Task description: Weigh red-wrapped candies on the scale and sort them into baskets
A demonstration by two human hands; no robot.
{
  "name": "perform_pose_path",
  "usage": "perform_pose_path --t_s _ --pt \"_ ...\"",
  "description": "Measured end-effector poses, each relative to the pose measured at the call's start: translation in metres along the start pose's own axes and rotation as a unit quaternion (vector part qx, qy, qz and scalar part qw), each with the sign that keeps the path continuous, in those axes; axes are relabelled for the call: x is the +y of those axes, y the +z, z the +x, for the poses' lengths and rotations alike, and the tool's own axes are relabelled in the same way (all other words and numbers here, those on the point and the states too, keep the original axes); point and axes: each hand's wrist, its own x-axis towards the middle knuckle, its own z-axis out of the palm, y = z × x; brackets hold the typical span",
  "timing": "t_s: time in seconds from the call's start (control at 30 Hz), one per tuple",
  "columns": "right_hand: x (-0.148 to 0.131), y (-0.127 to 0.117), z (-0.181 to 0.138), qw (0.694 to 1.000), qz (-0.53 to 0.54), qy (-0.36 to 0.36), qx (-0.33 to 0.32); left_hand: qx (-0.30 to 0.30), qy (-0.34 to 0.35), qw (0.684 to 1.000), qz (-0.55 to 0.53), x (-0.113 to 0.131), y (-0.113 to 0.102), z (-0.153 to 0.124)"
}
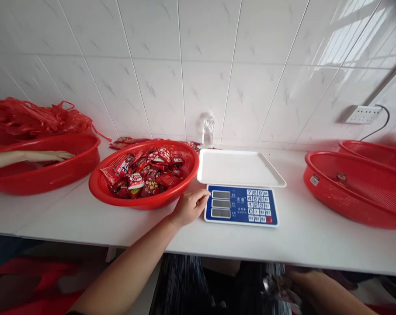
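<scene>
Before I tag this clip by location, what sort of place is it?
Probably a packing or weighing workroom: a digital scale stands on a long white table beside a red basket of small wrapped packets.

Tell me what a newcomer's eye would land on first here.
Probably the red basket left of centre, heaped with glossy red packets. Next, the scale to its right, its blue panel in front of the white tray, with the left hand at the panel's left edge. Low at the right, below the table, the right hand is a blur beside something shiny.
</scene>
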Motion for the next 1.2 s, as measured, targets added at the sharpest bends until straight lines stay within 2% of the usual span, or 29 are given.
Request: perform_pose_path --t_s 0.07,0.17,0.27,0.37,0.47,0.53,0.6,0.67,0.73,0.8,0.87,0.97,1.07,1.13,1.2 --pt "-0.034 -0.02 0.001 0.997 0.037 -0.071 -0.006 -0.009 -0.004 1.0 -0.022 0.008 0.002 -0.001" --pt "-0.068 -0.044 0.006 0.995 0.034 -0.082 -0.054 -0.084 -0.023 0.989 -0.116 0.035 0.002 -0.008" --pt "-0.086 -0.052 0.014 0.993 -0.014 -0.092 -0.066 -0.198 -0.054 0.947 -0.248 0.07 0.004 -0.025" --pt "-0.101 -0.053 0.021 0.992 -0.033 -0.104 -0.064 -0.257 -0.122 0.906 -0.312 0.09 0.015 -0.045" --pt "-0.113 -0.057 0.023 0.991 -0.01 -0.112 -0.072 -0.253 -0.202 0.886 -0.331 0.092 0.029 -0.059" --pt "-0.112 -0.062 0.022 0.984 0.075 -0.118 -0.114 -0.228 -0.241 0.87 -0.364 0.089 0.033 -0.064" --pt "-0.099 -0.065 0.019 0.956 0.221 -0.106 -0.158 -0.203 -0.267 0.853 -0.401 0.085 0.031 -0.067" --pt "-0.079 -0.061 0.015 0.906 0.382 -0.072 -0.164 -0.176 -0.29 0.835 -0.433 0.082 0.025 -0.069" --pt "-0.061 -0.047 0.011 0.849 0.507 -0.043 -0.141 -0.129 -0.312 0.814 -0.473 0.081 0.02 -0.071" --pt "-0.05 -0.025 0.007 0.812 0.569 -0.054 -0.116 -0.074 -0.332 0.784 -0.519 0.082 0.018 -0.073" --pt "-0.051 0.002 0.002 0.812 0.574 -0.066 -0.079 -0.029 -0.351 0.753 -0.556 0.086 0.019 -0.074" --pt "-0.063 0.042 -0.002 0.846 0.531 -0.044 0.002 0.005 -0.393 0.703 -0.592 0.093 0.025 -0.077" --pt "-0.071 0.067 0.0 0.846 0.513 0.011 0.141 -0.003 -0.425 0.666 -0.613 0.097 0.03 -0.08" --pt "-0.07 0.07 0.002 0.83 0.512 0.051 0.216 -0.035 -0.417 0.672 -0.611 0.096 0.031 -0.084" --pt "-0.068 0.065 0.004 0.821 0.511 0.078 0.243 -0.081 -0.382 0.701 -0.596 0.095 0.028 -0.087"
